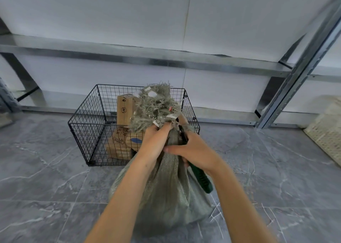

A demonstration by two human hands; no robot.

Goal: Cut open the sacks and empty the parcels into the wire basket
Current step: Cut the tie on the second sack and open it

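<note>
A grey-green woven sack (166,193) stands on the floor in front of me, its frayed top (156,106) bunched at the neck. My left hand (155,141) grips the neck just below the frayed end. My right hand (191,150) holds a green-handled cutter (200,178) whose front end lies against the neck at the right. Behind the sack stands a black wire basket (88,132) with cardboard parcels (124,110) inside, one upright and others flat below.
A grey marble-tile floor (46,178) surrounds the sack. Metal shelving (203,63) with a slanted upright (304,67) runs along the white wall behind the basket. A pale woven sack (326,124) lies at the right edge.
</note>
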